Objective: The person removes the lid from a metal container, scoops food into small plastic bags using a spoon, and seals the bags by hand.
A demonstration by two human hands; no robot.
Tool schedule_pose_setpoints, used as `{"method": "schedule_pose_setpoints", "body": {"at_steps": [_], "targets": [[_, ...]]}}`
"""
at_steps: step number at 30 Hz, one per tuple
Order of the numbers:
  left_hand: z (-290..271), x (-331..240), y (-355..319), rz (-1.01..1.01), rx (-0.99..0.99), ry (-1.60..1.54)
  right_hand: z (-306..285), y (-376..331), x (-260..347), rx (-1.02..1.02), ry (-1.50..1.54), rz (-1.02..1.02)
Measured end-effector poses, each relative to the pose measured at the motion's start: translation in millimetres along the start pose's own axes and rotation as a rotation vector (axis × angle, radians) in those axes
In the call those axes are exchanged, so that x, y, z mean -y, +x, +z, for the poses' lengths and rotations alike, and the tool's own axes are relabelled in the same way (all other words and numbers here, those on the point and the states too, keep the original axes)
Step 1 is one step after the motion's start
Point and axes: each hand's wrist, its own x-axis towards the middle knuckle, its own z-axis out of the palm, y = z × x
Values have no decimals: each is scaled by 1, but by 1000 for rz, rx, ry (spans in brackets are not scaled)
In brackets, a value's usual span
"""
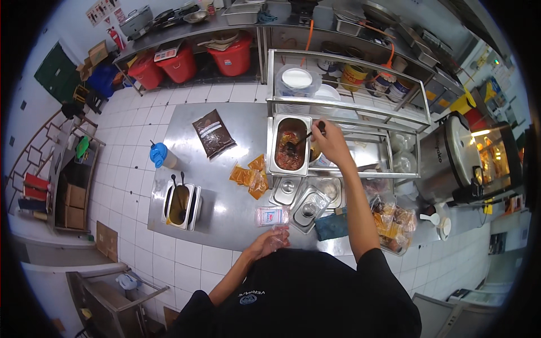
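My right hand (333,144) reaches forward and grips the dark handle of a ladle (304,137) whose bowl dips into a rectangular steel pan of reddish-brown sauce (289,151). Close to my body, my left hand (269,242) holds a small clear plastic bag (278,236) at the near edge of the steel counter (236,208). Just beyond that hand lies a stack of clear plastic bags (272,216) with a red and blue print. Several orange sauce packets (251,177) lie left of the sauce pan.
Lidded steel pans (309,204) sit in front of the sauce pan. A dark brown pouch (213,133), a blue-capped bottle (160,155) and a steel pan of brown sauce (180,205) stand at the left. A large steel cooker (448,155) is at the right, red bins (179,63) behind.
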Motion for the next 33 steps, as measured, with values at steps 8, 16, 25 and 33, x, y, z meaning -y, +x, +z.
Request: {"method": "schedule_pose_setpoints", "body": {"at_steps": [8, 16, 25, 33], "targets": [[23, -76, 28, 292, -44, 150, -12, -47, 31, 329, -180, -222], [51, -117, 49, 630, -226, 572, -4, -60, 25, 208, -6, -91], [59, -122, 42, 569, -272, 630, 1, -69, 33, 288, -96, -135], [67, -127, 42, 553, -269, 676, 6, -72, -4, 127, 343, 148]]}}
